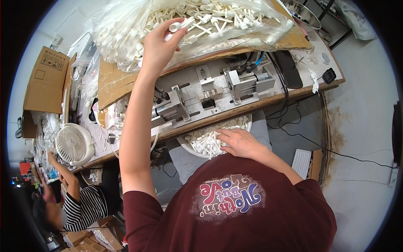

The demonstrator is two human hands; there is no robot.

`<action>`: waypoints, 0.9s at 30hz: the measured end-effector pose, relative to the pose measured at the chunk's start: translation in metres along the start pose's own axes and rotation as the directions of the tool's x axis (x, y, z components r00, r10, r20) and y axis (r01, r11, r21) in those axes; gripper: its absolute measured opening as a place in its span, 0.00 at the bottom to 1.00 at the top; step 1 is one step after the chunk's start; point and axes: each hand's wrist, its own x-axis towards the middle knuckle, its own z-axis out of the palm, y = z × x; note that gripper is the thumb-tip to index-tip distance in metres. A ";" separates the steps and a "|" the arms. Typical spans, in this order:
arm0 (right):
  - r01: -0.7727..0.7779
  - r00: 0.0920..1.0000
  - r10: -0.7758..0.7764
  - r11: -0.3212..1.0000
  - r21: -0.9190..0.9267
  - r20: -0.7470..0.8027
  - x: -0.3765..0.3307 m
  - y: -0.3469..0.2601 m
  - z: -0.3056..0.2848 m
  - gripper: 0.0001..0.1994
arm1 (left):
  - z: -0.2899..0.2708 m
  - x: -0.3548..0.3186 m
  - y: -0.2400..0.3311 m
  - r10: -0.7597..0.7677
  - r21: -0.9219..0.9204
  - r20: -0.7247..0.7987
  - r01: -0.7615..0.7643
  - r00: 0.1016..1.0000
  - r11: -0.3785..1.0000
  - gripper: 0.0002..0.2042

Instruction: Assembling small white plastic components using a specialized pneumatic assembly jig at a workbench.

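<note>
My left hand is raised over an open clear plastic bag at the far side of the bench. Its fingers are closed round a few white plastic stems with cup-shaped heads. Similar white pieces fill the bag. My right hand rests at the right side of a round white bowl on my lap. Its fingers are apart over the small white parts in the bowl, and its fingertips touch them. Between my hands stands a metal clamping fixture with two facing cylinder blocks.
Cardboard lies under the bag. A black phone and cables sit right of the fixture. A white fan stands at the left, near a brown carton. Another person in a striped shirt sits at the lower left.
</note>
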 end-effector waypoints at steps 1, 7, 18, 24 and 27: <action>0.022 0.998 -0.022 1.000 0.004 -0.052 0.001 -0.002 -0.004 0.16 | 0.000 -0.004 0.003 -0.090 -0.208 0.002 0.088 0.996 0.974 0.19; 0.125 0.841 -0.062 0.989 0.082 -0.537 0.029 -0.027 -0.048 0.15 | 0.018 -0.070 0.035 -0.272 -0.695 0.059 0.235 0.961 0.680 0.21; 0.158 0.679 -0.077 0.987 0.042 -0.730 0.059 -0.054 -0.082 0.20 | 0.061 -0.156 0.043 -0.379 -0.787 0.123 0.323 0.917 0.526 0.16; 0.199 0.707 -0.176 0.979 -0.046 -0.685 0.059 -0.042 -0.070 0.17 | 0.069 -0.174 0.022 -0.358 -0.565 -0.017 0.286 0.934 0.774 0.12; 0.225 0.749 -0.187 0.974 -0.021 -0.636 0.056 -0.044 -0.068 0.17 | 0.075 -0.182 0.014 -0.393 -0.550 -0.057 0.299 0.918 0.780 0.12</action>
